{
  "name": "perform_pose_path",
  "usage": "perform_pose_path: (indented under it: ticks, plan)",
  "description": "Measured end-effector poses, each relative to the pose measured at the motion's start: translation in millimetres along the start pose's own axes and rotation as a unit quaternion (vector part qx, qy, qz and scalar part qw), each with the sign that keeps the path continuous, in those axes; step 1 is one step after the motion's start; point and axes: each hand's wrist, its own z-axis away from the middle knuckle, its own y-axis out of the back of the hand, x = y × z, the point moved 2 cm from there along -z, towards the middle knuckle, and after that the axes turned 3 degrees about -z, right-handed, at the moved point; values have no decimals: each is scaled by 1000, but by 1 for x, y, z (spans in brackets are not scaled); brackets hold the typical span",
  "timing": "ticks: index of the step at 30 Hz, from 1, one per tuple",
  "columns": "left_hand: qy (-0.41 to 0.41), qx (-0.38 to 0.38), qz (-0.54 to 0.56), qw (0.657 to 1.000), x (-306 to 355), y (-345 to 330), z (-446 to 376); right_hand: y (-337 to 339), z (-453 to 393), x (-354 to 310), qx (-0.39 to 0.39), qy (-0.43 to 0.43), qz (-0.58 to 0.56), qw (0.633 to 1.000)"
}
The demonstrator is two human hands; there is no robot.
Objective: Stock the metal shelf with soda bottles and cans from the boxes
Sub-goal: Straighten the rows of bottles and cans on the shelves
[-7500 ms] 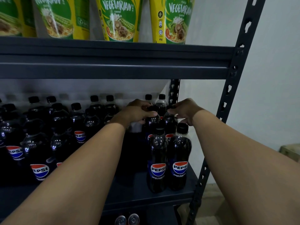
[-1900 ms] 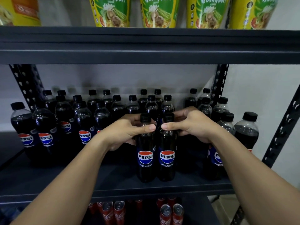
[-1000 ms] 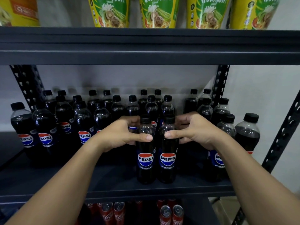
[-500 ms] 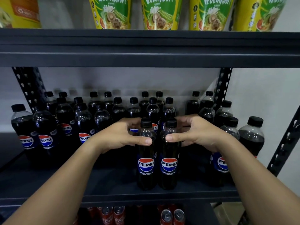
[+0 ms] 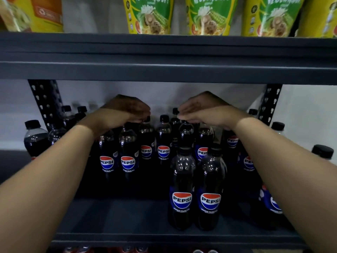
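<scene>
Fingers of both hands are straight and relaxed, palms down, clamped on nothing. Left hand (image 5: 124, 114) hovers over the caps of the back-row bottles left of centre; whether it touches a cap I cannot tell. Right hand (image 5: 206, 112) does the same right of centre. Half a second ago each hand was wrapped round the neck of one of the front pair of bottles (image 5: 196, 190); both have now let go and moved deeper and higher into the bay. Meaning: that pair counts as placed, and the hands look to be checking or nudging the rows behind, as a guess.

The front pair stands upright, side by side and touching, labels facing out, close to the front lip of the metal shelf (image 5: 116, 225). Dark cola, black caps, blue-red logo labels. More such bottles fill the rear rows (image 5: 127, 157). Shelf floor left of the pair is bare, so there is room for more stock. Noodle packs (image 5: 151, 15) sit on the tier above; can tops (image 5: 131, 250) peek below.
</scene>
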Motion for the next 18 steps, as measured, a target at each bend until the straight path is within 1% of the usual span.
perform_pose_path:
  ticks: [3, 5, 8, 11, 13, 14, 15, 18]
  plan:
    - [7, -22, -138, 990, -15, 20, -24, -11, -35, -12, -14, 10, 88, 996]
    - [17, -31, -195, 980, -26, 27, -40, -18, -57, -12, -16, 9, 140, 990]
    - [11, -60, -229, 972, -38, 25, -58, -27, -82, -6, -24, -10, 190, 981]
    - [16, -97, -216, 971, -48, 21, -75, -34, -99, 2, -38, -23, 236, 971]
    - [4, -122, -219, 968, -54, 20, -85, -39, -108, 9, -50, -33, 263, 963]
    - [-4, -134, -222, 966, -56, 18, -88, -41, -111, 14, -56, -42, 265, 962]
    - [-11, -145, -220, 965, -60, 18, -92, -43, -113, 18, -63, -63, 243, 966]
    - [-18, -175, -210, 962, -66, 15, -98, -48, -116, 26, -68, -110, 145, 981]
